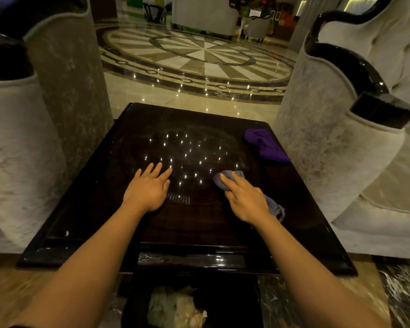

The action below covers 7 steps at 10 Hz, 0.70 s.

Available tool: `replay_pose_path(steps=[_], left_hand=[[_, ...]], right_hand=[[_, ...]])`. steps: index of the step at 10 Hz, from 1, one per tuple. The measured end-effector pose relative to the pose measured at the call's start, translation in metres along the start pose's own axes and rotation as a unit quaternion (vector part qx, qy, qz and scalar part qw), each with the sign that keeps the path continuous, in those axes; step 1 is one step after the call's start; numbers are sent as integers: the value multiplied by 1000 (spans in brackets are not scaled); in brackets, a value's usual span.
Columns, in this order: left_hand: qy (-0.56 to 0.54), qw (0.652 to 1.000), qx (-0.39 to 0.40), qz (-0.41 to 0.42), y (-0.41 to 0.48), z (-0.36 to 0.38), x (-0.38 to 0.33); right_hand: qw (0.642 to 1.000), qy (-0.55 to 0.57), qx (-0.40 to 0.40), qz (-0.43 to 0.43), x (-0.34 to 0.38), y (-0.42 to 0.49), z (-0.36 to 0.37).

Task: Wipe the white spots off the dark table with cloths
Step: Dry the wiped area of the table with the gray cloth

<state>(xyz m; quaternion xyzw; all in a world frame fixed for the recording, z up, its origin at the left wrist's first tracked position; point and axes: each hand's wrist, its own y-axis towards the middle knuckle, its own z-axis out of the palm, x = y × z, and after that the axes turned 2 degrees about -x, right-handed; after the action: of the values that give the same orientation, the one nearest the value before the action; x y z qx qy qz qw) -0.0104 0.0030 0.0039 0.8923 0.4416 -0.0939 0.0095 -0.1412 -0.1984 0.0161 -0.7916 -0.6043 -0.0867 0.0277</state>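
Right hand [244,200] presses flat on a grey cloth [225,179]; left hand [149,188] lies spread on the surface [85,197] (white spots [185,157] remain, wiping barely begun).

dark table [88,209] | purple cloth [266,147] far right | grey cloth [273,207] | white spots [185,157]

Two bare forearms reach in from the bottom edge, with no sleeves, watch, bracelet or gloves on them. The left hand [148,189] and the right hand [245,198] carry no rings on the fingers that show. The fingernails look short and plain, though the dim light hides finer detail.
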Motion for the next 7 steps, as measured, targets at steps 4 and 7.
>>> replay_pose_path(steps=[4,7], left_hand=[[5,1000,-4,-2,1,1,0],[1,1000,0,2,-1,0,1]], right_hand=[[992,32,28,-122,56,-46,11],[980,57,19,-192,70,-81,9]])
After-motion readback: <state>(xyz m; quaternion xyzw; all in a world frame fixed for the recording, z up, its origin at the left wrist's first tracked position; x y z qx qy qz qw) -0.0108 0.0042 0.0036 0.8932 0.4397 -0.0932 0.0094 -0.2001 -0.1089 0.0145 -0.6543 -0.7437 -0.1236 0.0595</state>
